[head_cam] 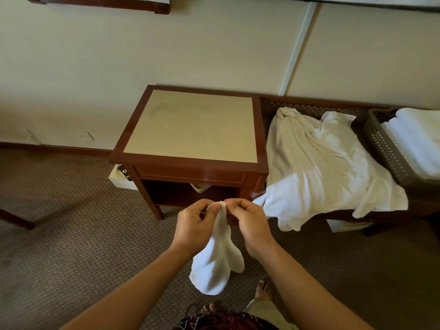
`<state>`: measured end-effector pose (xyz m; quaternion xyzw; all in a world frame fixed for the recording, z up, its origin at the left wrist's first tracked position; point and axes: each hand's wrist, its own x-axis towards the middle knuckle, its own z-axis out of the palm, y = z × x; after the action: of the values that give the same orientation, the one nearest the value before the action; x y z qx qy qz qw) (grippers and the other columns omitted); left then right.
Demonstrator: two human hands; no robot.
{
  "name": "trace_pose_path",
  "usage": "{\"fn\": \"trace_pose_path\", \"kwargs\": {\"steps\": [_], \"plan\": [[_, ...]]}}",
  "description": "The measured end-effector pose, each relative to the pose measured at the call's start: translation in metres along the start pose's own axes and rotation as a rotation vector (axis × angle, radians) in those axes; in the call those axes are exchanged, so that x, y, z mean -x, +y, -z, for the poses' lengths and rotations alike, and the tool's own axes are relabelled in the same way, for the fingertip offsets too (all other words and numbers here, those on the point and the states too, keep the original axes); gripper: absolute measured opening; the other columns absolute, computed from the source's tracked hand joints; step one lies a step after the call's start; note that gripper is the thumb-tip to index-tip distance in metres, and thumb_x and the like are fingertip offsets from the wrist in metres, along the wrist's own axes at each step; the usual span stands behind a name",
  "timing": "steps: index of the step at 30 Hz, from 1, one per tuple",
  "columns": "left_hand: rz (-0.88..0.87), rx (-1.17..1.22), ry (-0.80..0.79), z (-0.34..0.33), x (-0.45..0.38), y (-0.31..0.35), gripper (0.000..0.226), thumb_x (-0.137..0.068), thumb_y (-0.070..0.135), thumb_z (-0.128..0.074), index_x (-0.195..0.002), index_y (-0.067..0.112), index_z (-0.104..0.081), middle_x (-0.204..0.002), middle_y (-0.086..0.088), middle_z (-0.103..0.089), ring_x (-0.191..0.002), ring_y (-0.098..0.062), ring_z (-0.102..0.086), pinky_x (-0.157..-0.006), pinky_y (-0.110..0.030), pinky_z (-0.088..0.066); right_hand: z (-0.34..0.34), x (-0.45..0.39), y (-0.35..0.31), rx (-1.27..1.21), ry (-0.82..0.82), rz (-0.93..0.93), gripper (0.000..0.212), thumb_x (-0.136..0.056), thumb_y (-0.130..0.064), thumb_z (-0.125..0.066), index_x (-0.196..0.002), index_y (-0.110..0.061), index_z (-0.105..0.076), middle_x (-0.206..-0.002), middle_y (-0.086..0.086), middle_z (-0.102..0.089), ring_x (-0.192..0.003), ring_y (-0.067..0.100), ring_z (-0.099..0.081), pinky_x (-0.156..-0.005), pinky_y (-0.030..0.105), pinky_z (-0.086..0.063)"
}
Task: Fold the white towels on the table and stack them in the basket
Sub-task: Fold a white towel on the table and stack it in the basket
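Pinching a small white towel (219,253) by its top edge, left hand (194,226) and right hand (251,222).

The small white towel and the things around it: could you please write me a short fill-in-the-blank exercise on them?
1. Both hands, the left hand and the right hand, pinch the top edge of the small white terry towel, which hangs ____ from them.
2. The folded white towels lie inside the brown perforated plastic ____.
3. The large rumpled white towel lies to the ____ of the square wooden side table.

Missing words: down; basket; right
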<state>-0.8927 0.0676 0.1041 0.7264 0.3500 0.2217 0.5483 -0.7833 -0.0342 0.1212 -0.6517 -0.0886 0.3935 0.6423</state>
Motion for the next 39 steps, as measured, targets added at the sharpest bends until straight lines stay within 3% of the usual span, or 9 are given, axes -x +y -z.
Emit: {"fn": "trace_pose_path", "kwargs": {"steps": [6, 12, 16, 20, 25, 29, 31, 34, 39], "plan": [[0.062, 0.105, -0.055, 0.0, 0.002, 0.002, 0.015, -0.097, 0.039, -0.068, -0.088, 0.033, -0.078, -0.079, -0.001, -0.076, -0.079, -0.032, -0.069, -0.069, -0.051, -0.056, 0.001, 0.003, -0.001, 0.188, -0.029, 0.205, 0.019, -0.089, -0.005, -0.076, -0.099, -0.021, -0.073, -0.09, 0.0, -0.079, -0.091, 0.011, -0.075, -0.079, 0.022, -0.057], [0.006, -0.086, -0.235, 0.019, -0.004, -0.019, 0.011, -0.096, 0.038, -0.069, -0.09, 0.033, -0.077, -0.088, 0.011, -0.074, -0.086, -0.008, -0.069, -0.08, -0.04, -0.057, 0.02, -0.006, -0.023, 0.351, -0.114, 0.368, 0.023, -0.094, -0.001, -0.067, -0.101, -0.022, -0.071, -0.091, -0.002, -0.076, -0.088, 0.013, -0.07, -0.079, 0.023, -0.053], [-0.056, -0.163, -0.28, 0.014, 0.001, -0.036, 0.021, -0.097, 0.036, -0.068, -0.077, 0.042, -0.068, -0.078, 0.016, -0.064, -0.074, -0.006, -0.061, -0.069, -0.032, -0.05, 0.026, -0.007, -0.038, 0.574, -0.191, 0.477, 0.022, -0.097, -0.006, -0.064, -0.103, -0.026, -0.067, -0.082, 0.004, -0.065, -0.075, 0.022, -0.058, -0.069, 0.022, -0.047], [-0.088, -0.16, -0.271, -0.001, 0.007, -0.045, 0.03, -0.099, 0.037, -0.065, -0.07, 0.042, -0.061, -0.078, 0.016, -0.057, -0.068, -0.006, -0.053, -0.064, -0.024, -0.043, 0.026, -0.003, -0.051, 0.776, -0.233, 0.651, 0.021, -0.101, -0.006, -0.059, -0.111, -0.024, -0.065, -0.095, -0.001, -0.07, -0.089, 0.018, -0.066, -0.08, 0.036, -0.053], [-0.107, -0.137, -0.248, -0.013, 0.008, -0.048, 0.02, -0.098, 0.049, -0.061, -0.092, 0.037, -0.077, -0.128, 0.023, -0.054, -0.1, -0.004, -0.062, -0.084, -0.038, -0.056, 0.027, 0.004, -0.062, 0.765, -0.28, 0.626, 0.028, -0.099, -0.002, -0.059, -0.11, -0.026, -0.067, -0.102, -0.013, -0.071, -0.102, 0.014, -0.067, -0.087, 0.03, -0.053], [-0.193, -0.185, -0.212, -0.014, 0.006, -0.037, 0.031, -0.098, 0.046, -0.063, -0.069, 0.053, -0.065, -0.159, 0.023, -0.029, -0.098, 0.0, -0.067, -0.083, -0.034, -0.054, 0.031, 0.006, -0.073, 0.725, -0.332, 0.544, 0.029, -0.097, 0.001, -0.059, -0.107, -0.025, -0.069, -0.104, -0.016, -0.07, -0.105, 0.009, -0.066, -0.089, 0.017, -0.048], [-0.263, -0.129, -0.244, -0.015, 0.005, -0.034, 0.018, -0.099, 0.043, -0.063, -0.083, 0.046, -0.07, -0.155, 0.022, -0.044, -0.103, -0.001, -0.067, -0.08, -0.036, -0.055, 0.033, 0.005, -0.079, 0.73, -0.332, 0.528, 0.03, -0.097, 0.002, -0.06, -0.106, -0.024, -0.07, -0.103, -0.016, -0.07, -0.104, 0.007, -0.066, -0.089, 0.016, -0.048], [-0.314, -0.112, -0.256, -0.018, 0.005, -0.039, 0.024, -0.098, 0.047, -0.064, -0.094, 0.03, -0.079, -0.118, 0.022, -0.067, -0.092, -0.009, -0.066, -0.074, -0.032, -0.052, 0.036, 0.002, -0.084, 0.742, -0.327, 0.507, 0.029, -0.096, 0.001, -0.061, -0.104, -0.026, -0.07, -0.097, -0.007, -0.071, -0.097, 0.014, -0.067, -0.088, 0.026, -0.052], [-0.375, -0.249, -0.096, -0.02, 0.01, -0.062, 0.028, -0.093, 0.052, -0.065, -0.089, 0.028, -0.077, -0.094, 0.019, -0.056, -0.092, -0.004, -0.055, -0.081, -0.022, -0.043, 0.043, -0.001, -0.085, 0.738, -0.247, 0.554, 0.03, -0.096, 0.0, -0.063, -0.104, -0.028, -0.071, -0.098, -0.01, -0.071, -0.095, 0.015, -0.066, -0.085, 0.025, -0.051]]}}
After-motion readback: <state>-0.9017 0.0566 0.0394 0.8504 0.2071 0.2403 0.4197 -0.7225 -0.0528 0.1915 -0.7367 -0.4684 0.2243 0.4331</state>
